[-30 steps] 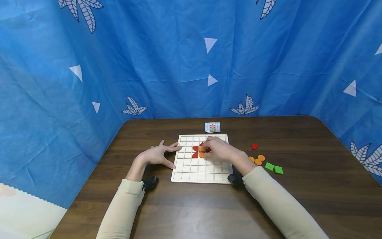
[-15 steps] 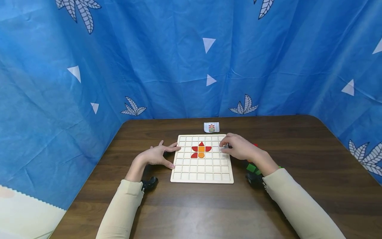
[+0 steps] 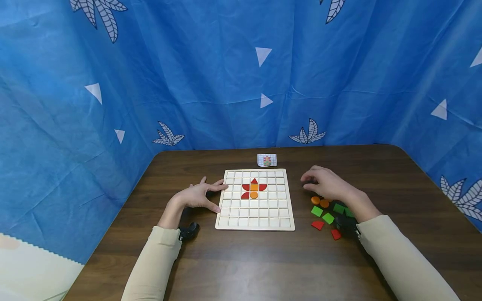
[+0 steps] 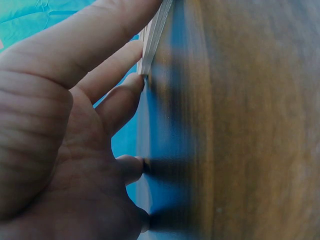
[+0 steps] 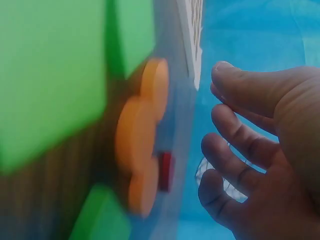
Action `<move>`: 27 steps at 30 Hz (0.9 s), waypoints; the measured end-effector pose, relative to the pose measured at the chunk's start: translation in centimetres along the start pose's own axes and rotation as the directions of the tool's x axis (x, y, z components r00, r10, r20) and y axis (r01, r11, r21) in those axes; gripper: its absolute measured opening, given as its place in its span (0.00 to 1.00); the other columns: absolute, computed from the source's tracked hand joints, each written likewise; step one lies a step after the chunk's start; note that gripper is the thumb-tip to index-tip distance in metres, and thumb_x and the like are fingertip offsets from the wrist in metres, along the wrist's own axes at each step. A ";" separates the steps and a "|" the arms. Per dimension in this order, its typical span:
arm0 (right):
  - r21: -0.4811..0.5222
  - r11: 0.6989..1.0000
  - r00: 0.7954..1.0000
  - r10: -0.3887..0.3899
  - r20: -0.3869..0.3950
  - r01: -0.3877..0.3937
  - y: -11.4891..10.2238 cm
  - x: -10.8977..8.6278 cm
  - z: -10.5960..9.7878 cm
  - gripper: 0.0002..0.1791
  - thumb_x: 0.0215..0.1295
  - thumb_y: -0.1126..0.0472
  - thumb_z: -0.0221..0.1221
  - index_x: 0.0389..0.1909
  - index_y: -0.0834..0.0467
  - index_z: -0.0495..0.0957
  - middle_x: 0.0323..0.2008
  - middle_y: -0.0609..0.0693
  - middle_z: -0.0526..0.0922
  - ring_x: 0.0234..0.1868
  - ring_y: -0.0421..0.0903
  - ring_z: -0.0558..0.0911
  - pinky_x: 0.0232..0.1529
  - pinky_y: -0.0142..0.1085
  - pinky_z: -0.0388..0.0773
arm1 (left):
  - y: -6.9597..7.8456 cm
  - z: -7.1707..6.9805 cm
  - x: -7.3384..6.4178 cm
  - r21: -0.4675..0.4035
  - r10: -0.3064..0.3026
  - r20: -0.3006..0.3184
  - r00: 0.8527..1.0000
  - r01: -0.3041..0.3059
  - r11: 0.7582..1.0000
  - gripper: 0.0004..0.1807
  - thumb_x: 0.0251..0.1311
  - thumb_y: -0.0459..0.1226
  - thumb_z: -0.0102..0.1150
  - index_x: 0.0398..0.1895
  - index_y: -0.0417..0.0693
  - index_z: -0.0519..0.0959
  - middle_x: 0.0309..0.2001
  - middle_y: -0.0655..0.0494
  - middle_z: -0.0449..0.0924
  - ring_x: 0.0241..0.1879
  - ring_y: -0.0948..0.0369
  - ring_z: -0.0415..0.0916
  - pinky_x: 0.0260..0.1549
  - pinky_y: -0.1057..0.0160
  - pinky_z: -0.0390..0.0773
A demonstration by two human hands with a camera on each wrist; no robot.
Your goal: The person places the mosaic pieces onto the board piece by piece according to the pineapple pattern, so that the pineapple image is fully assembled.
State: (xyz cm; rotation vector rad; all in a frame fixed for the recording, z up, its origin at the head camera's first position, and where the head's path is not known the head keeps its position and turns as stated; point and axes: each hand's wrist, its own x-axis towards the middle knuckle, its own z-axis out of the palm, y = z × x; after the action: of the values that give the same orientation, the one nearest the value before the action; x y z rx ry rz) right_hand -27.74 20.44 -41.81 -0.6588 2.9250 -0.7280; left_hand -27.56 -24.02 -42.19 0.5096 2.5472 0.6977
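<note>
A white gridded board (image 3: 263, 217) lies on the table in the head view. On it sit an orange square (image 3: 254, 187), an orange disc (image 3: 254, 195), a red triangle (image 3: 254, 181) and several curved red pieces (image 3: 262, 187). My left hand (image 3: 197, 195) rests at the board's left edge, thumb and fingers spread; the left wrist view has fingertips right at the board edge (image 4: 156, 40). To the right of the board, my right hand (image 3: 327, 184) hovers with loosely bent fingers and nothing between them. Just below it are orange discs (image 3: 315, 200), also large in the right wrist view.
Green squares (image 3: 316, 211) and red pieces (image 3: 318, 225) lie loose on the brown table (image 3: 241, 267), right of the board. Behind the board is a small card (image 3: 267, 160) printed with a coloured figure on a grid. A blue patterned curtain (image 3: 226, 75) encloses the table.
My right hand has left the middle of the board and moved right, over the loose pieces. The red curved piece beside the orange square is uncovered. My left hand stays put.
</note>
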 end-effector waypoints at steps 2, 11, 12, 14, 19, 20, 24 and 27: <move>0.000 1.000 1.000 0.015 -0.002 -0.015 0.5 -0.4 -0.2 0.11 0.70 0.60 0.66 0.50 0.59 0.85 0.44 0.53 0.82 0.44 0.49 0.79 0.50 0.49 0.81 | 0.0 0.0 0.0 -0.001 -0.001 0.000 1.000 0.001 1.000 0.48 0.52 0.53 0.78 0.78 0.66 0.66 0.84 0.62 0.49 0.82 0.37 0.22 0.68 0.19 0.27; 0.002 0.998 0.998 0.055 -0.007 -0.055 3.1 -1.5 -0.8 0.11 0.69 0.61 0.66 0.49 0.60 0.86 0.42 0.53 0.82 0.42 0.49 0.78 0.47 0.48 0.81 | -0.1 0.0 0.1 -0.001 -0.003 0.001 1.000 0.003 1.000 0.49 0.51 0.53 0.78 0.78 0.67 0.66 0.84 0.63 0.49 0.82 0.37 0.21 0.68 0.19 0.27; 0.002 0.998 0.998 0.059 -0.006 -0.059 3.4 -1.6 -0.9 0.11 0.70 0.61 0.66 0.49 0.60 0.86 0.42 0.54 0.82 0.42 0.49 0.78 0.48 0.49 0.81 | -0.1 0.0 0.2 0.000 -0.003 -0.001 1.000 0.003 1.000 0.49 0.51 0.54 0.78 0.78 0.67 0.66 0.84 0.63 0.49 0.82 0.37 0.22 0.68 0.19 0.27; 0.003 0.998 0.998 0.069 -0.001 -0.069 3.9 -1.7 -1.0 0.11 0.70 0.61 0.66 0.49 0.60 0.85 0.43 0.54 0.81 0.43 0.50 0.78 0.49 0.50 0.81 | -0.2 -0.1 0.2 0.001 -0.003 -0.002 1.000 0.003 1.000 0.49 0.51 0.54 0.78 0.78 0.67 0.66 0.84 0.63 0.49 0.82 0.37 0.22 0.68 0.19 0.28; 0.009 0.996 0.996 0.091 0.018 -0.091 4.9 -1.9 -1.1 0.14 0.70 0.59 0.66 0.52 0.60 0.85 0.45 0.56 0.81 0.43 0.52 0.78 0.49 0.51 0.80 | -0.3 0.0 0.2 0.001 0.001 -0.004 1.000 -0.001 1.000 0.49 0.51 0.54 0.78 0.78 0.67 0.66 0.84 0.62 0.49 0.82 0.36 0.22 0.67 0.19 0.28; 0.011 0.996 0.996 0.092 0.019 -0.092 5.0 -2.0 -1.1 0.14 0.70 0.59 0.66 0.52 0.60 0.85 0.45 0.56 0.81 0.43 0.52 0.77 0.48 0.50 0.80 | -0.4 0.0 0.2 0.000 0.002 -0.005 1.000 -0.002 1.000 0.49 0.51 0.54 0.78 0.78 0.67 0.66 0.84 0.62 0.49 0.82 0.36 0.22 0.67 0.18 0.28; 0.016 0.996 0.996 0.089 0.016 -0.090 5.3 -2.0 -1.2 0.14 0.69 0.59 0.67 0.52 0.60 0.84 0.45 0.57 0.81 0.43 0.52 0.77 0.47 0.49 0.80 | -0.4 0.1 0.2 0.001 0.004 -0.006 1.000 -0.004 1.000 0.49 0.51 0.54 0.78 0.78 0.67 0.66 0.83 0.62 0.49 0.82 0.36 0.22 0.67 0.19 0.28; 0.010 0.996 0.996 0.084 0.014 -0.085 5.4 -1.8 -1.2 0.17 0.69 0.58 0.67 0.55 0.61 0.82 0.46 0.58 0.81 0.43 0.52 0.77 0.47 0.49 0.80 | -0.4 0.1 0.2 -0.001 0.004 -0.006 1.000 -0.004 1.000 0.49 0.51 0.54 0.78 0.78 0.67 0.66 0.83 0.62 0.49 0.82 0.37 0.22 0.68 0.19 0.27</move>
State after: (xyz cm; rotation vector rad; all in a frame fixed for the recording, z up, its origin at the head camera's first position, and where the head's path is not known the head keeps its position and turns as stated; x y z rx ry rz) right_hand -28.42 26.07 -43.30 -0.5333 2.9137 -0.7272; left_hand -27.74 -24.18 -42.57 0.5126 2.5522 0.7029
